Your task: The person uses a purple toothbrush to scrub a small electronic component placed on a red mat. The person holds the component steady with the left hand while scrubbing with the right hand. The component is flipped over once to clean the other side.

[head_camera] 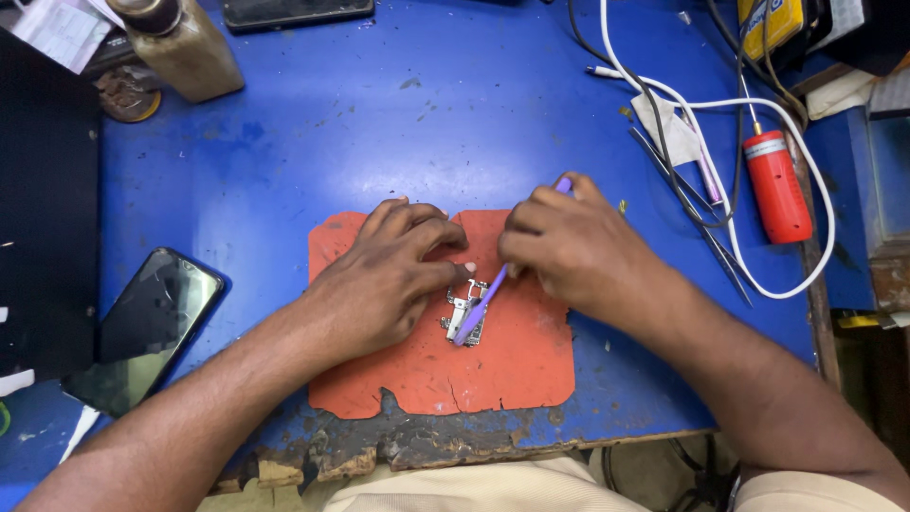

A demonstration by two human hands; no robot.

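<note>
My left hand (384,280) pins the small circuit board (464,318) mid-mat (512,370), fingers pressing. My right hand (559,248) pinches a purple brush (479,308), bristles on the board.

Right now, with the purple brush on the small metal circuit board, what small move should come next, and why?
Probably a short brush stroke along the small metal circuit board: the right hand has the purple plastic brush tip on it, and the left hand pins it to the orange mat.

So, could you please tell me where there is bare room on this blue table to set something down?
The blue table is bare between the bottle and the white cable, above the orange mat. Also between the phone and the mat. The right side, by the red tool, is crowded.
</note>
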